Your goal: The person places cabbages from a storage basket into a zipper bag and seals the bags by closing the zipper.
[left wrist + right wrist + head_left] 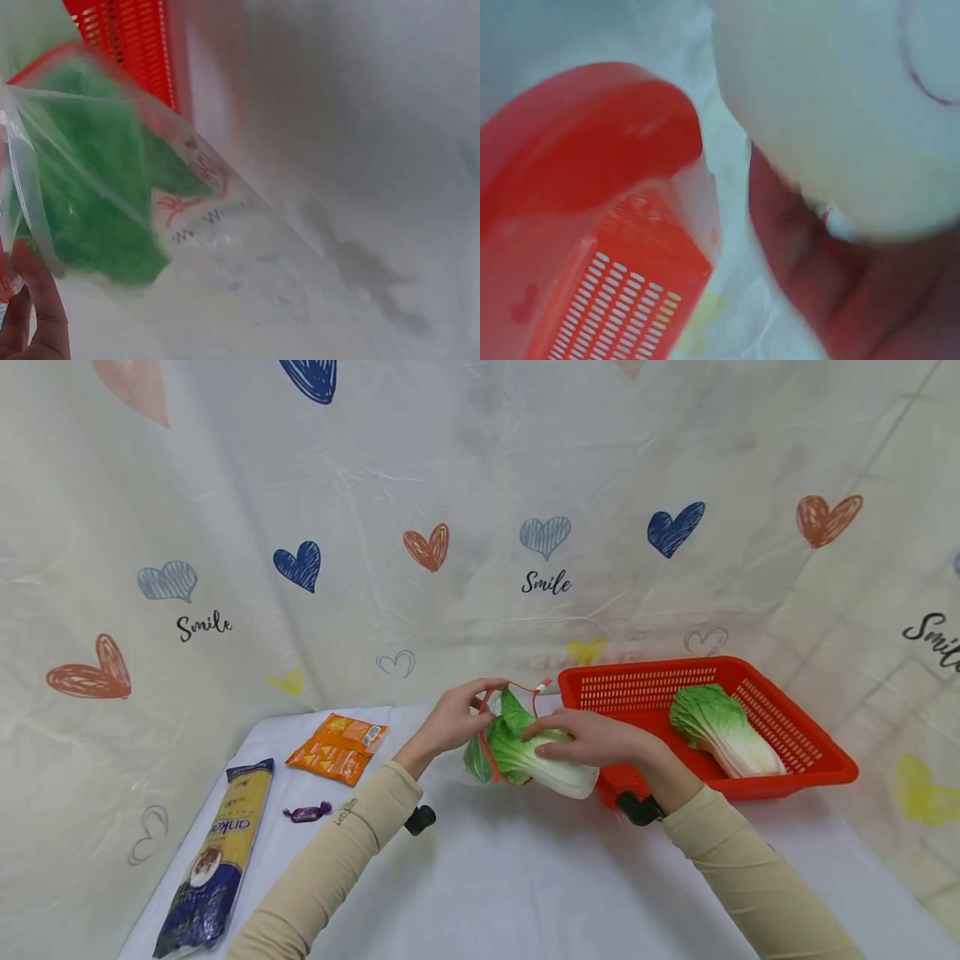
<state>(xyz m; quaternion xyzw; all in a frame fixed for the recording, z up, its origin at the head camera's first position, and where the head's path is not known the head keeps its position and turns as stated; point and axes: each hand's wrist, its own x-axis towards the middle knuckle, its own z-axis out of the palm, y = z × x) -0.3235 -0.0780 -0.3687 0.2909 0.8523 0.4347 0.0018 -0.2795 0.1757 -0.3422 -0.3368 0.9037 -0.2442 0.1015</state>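
Basically, L grip [459, 720] pinches see-thru plastic bag [247, 247] & R grip [600, 735] clamps oblong, crinkly-leafed cabbage [566, 777].

"Smile" on backdrop [480, 460], "ank…" on yellow-blue packet [217, 857]

A small, curtained-off booth — what kind of room lies beyond cannot be told: a pale sheet [480, 468] printed with hearts [546, 537] and "Smile" lettering [546, 582] encloses the back and sides of a white-covered counter [487, 877].
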